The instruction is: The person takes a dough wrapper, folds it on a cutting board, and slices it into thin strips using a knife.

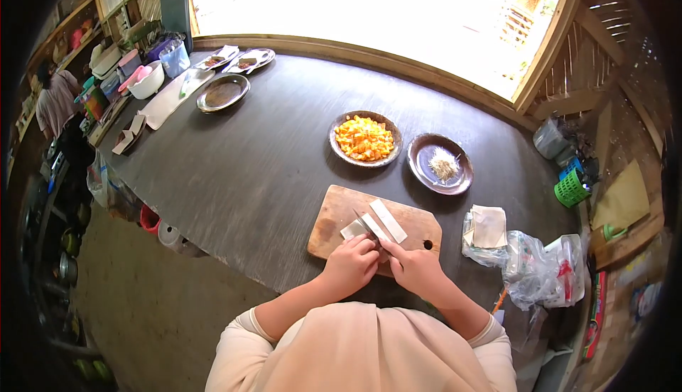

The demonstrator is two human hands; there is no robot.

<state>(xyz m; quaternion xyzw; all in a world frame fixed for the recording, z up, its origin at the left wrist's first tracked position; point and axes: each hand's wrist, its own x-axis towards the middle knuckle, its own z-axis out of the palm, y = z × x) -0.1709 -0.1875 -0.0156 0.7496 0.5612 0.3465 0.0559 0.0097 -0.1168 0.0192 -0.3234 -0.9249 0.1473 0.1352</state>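
A wooden cutting board with a hole in one corner lies at the table's near edge. On it are pale white slabs, perhaps tofu or tempeh; one long white slab lies apart on the right. My right hand is closed around a knife, its handle mostly hidden by the fingers. The blade points away from me, over the white pieces. With fingers bent and together, my left hand presses on a shorter white slab beside the blade.
Beyond the board stand a bowl of diced orange food and a dark plate with pale shreds. Plastic bags lie to the right. An empty-looking dish, small plates and tubs are far left. Another person stands there.
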